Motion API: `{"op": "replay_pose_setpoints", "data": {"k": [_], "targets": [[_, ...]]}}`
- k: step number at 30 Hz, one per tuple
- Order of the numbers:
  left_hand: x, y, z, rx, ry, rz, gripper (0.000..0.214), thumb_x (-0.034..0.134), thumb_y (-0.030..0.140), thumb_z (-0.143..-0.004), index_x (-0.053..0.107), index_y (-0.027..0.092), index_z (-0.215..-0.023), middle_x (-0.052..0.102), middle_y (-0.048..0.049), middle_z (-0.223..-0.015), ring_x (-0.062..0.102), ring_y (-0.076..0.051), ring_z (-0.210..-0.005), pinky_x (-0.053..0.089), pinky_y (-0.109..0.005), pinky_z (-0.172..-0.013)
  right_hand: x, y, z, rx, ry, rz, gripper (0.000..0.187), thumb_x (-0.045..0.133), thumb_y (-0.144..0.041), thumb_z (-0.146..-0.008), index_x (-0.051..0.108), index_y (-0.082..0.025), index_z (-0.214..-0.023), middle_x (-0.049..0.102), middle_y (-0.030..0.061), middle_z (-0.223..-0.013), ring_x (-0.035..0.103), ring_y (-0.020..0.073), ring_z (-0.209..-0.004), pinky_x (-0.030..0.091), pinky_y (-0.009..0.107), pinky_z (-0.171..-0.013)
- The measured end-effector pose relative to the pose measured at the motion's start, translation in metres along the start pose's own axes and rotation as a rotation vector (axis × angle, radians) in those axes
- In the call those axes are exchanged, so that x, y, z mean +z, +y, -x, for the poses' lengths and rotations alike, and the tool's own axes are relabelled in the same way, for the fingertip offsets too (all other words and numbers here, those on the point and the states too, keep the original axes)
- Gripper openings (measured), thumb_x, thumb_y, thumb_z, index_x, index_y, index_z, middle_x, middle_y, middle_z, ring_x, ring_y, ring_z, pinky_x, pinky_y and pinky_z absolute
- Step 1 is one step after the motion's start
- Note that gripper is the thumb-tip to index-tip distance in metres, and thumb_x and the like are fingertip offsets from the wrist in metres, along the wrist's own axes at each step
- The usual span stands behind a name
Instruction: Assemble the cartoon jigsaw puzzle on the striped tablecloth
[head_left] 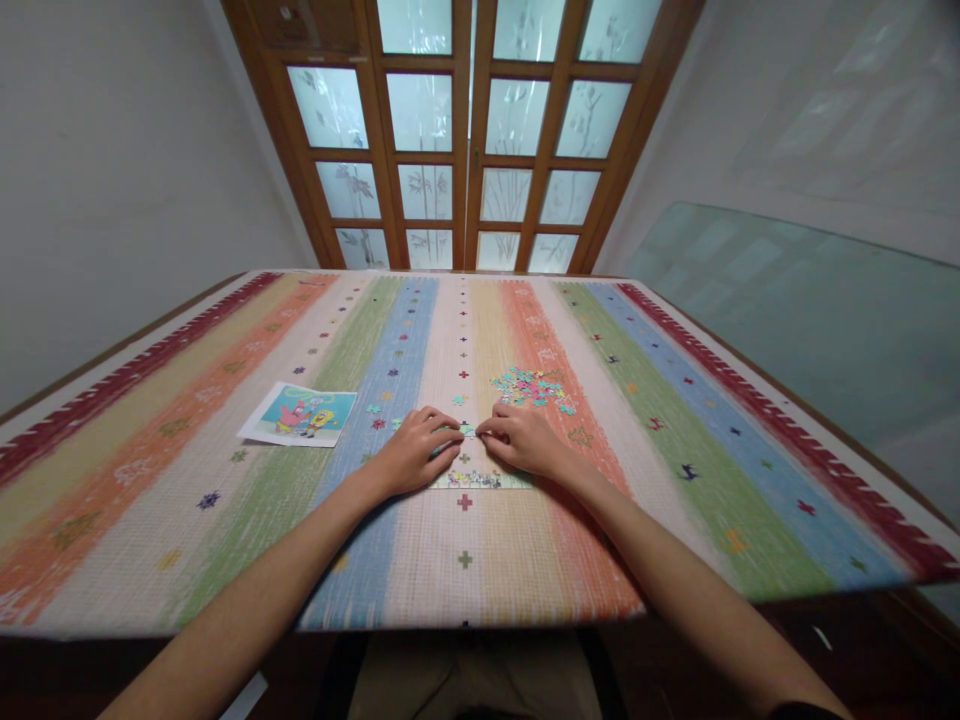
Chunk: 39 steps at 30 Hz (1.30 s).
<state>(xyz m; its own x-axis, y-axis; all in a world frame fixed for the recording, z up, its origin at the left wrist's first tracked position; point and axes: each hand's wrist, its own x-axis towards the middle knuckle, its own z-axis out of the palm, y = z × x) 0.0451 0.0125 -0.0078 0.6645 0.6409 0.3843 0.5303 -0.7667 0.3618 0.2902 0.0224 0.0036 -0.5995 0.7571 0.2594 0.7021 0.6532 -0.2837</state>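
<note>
Big striped tablecloth [465, 590] under everything, with a cartoon picture card [315, 413] at 9 o'clock from the person's left hand [416, 447] and right hand [525, 438], fingers curled in on both, can't tell if either's actually pinching. Loose puzzle pile [531, 384] is around 1 o'clock, patterned strip [484, 480] at 6, tiny greenish piece [468, 430] between the fingertips.

The left hand [420, 448] and right hand [523, 440] hide parts of the small piece [468, 430] by their fingertips, so its shape can't be told. The pictures on the strip [484, 480] are too tiny to make out. The pieces in the pile [529, 385] are too small to count. The bottom edge cuts off both arms [262, 570]; the top cuts off the doors [480, 120].
</note>
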Motion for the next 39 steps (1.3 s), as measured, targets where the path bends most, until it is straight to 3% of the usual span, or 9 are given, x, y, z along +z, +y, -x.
{"op": "replay_pose_setpoints", "data": {"k": [9,15,22,27,30,39], "targets": [[0.001,-0.001,0.001,0.034,0.017,-0.033,0.023,0.054,0.028,-0.102,0.073,0.021,-0.111,0.071,-0.0101,-0.114,0.058,-0.028,-0.109,0.044,-0.046,-0.096,0.002,0.000,0.000,-0.008,-0.037,-0.027,0.026,0.057,-0.013,-0.088,0.078,-0.018,-0.103,0.072,0.0079,-0.095,0.061,0.0184,-0.079,0.040,0.029,-0.072],[-0.001,-0.002,0.000,0.018,0.024,-0.040,0.021,0.054,0.028,-0.102,0.073,0.023,-0.108,0.071,-0.0087,-0.114,0.058,-0.026,-0.109,0.043,-0.045,-0.098,0.000,0.003,0.001,0.006,0.022,-0.019,0.024,0.057,-0.015,-0.091,0.077,-0.018,-0.104,0.071,0.0082,-0.092,0.061,0.0193,-0.080,0.040,0.030,-0.073],[-0.024,-0.028,0.007,-0.044,0.058,-0.268,0.023,0.050,0.024,-0.098,0.071,0.020,-0.106,0.070,-0.0098,-0.107,0.058,-0.028,-0.101,0.042,-0.044,-0.090,-0.003,0.017,0.005,0.061,0.150,-0.019,0.020,0.057,-0.018,-0.094,0.077,-0.018,-0.099,0.073,0.0102,-0.093,0.065,0.0218,-0.084,0.044,0.032,-0.074],[-0.047,-0.050,0.019,-0.146,-0.007,-0.370,0.025,0.060,0.027,-0.080,0.070,0.019,-0.101,0.066,-0.0108,-0.105,0.057,-0.031,-0.099,0.041,-0.048,-0.092,-0.005,0.026,0.007,0.087,0.180,-0.018,0.019,0.058,-0.016,-0.091,0.076,-0.019,-0.096,0.073,0.0098,-0.091,0.064,0.0222,-0.080,0.044,0.034,-0.072],[-0.057,-0.057,0.024,-0.183,-0.057,-0.350,0.024,0.060,0.031,-0.079,0.070,0.019,-0.096,0.066,-0.0106,-0.103,0.058,-0.031,-0.097,0.040,-0.048,-0.092,-0.006,0.030,0.009,0.089,0.176,-0.033,0.019,0.058,-0.015,-0.090,0.076,-0.019,-0.095,0.072,0.0092,-0.091,0.064,0.0214,-0.079,0.044,0.033,-0.072],[-0.060,-0.061,0.025,-0.195,-0.083,-0.290,0.015,0.057,0.030,-0.083,0.066,0.020,-0.087,0.066,-0.0088,-0.098,0.059,-0.028,-0.094,0.040,-0.045,-0.091,-0.007,0.036,0.010,0.092,0.205,-0.029,0.018,0.057,-0.016,-0.090,0.075,-0.019,-0.091,0.071,0.0099,-0.091,0.064,0.0231,-0.084,0.045,0.034,-0.075]]}}
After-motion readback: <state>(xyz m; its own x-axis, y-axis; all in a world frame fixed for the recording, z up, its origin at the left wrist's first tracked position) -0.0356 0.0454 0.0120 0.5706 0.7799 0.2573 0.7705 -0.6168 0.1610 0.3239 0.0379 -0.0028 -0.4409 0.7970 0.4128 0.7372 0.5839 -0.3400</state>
